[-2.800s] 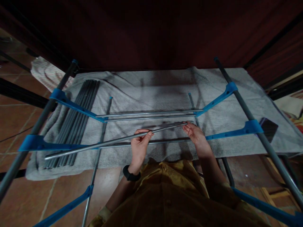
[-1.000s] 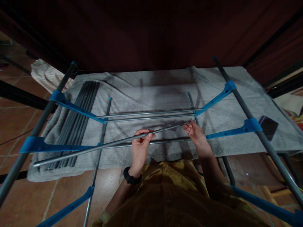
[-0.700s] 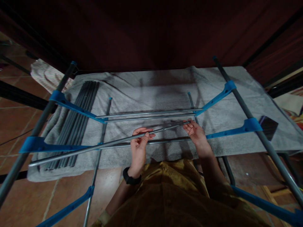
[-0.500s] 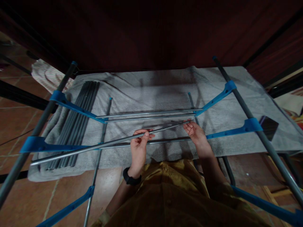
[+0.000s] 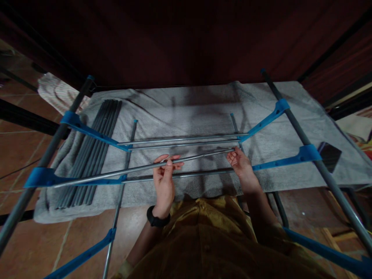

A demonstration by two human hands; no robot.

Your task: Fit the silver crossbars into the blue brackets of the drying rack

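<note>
A long grey metal tube (image 5: 136,168) slants across the rack frame, its left end lower, near the left blue bracket (image 5: 48,178). My left hand (image 5: 165,174), with a black band on the wrist, pinches it near its middle between thumb and fingers. At the tube's right end, my right hand (image 5: 238,161) holds the tip with its fingertips, close to the inner right upright. Behind the held tube, two crossbars (image 5: 183,141) span between the blue brackets. Another crossbar (image 5: 203,174) runs below it, passing behind my left hand.
Several loose grey tubes (image 5: 93,155) lie side by side on the grey cloth (image 5: 186,112) at left. Thick uprights (image 5: 302,133) with blue brackets stand on both sides. A dark flat object (image 5: 329,157) lies at right. Tiled floor (image 5: 35,240) shows at lower left.
My left hand has slid left along the tube. The tube's left end has risen and shifted right, so it slants less. My right hand has barely moved at the tip.
</note>
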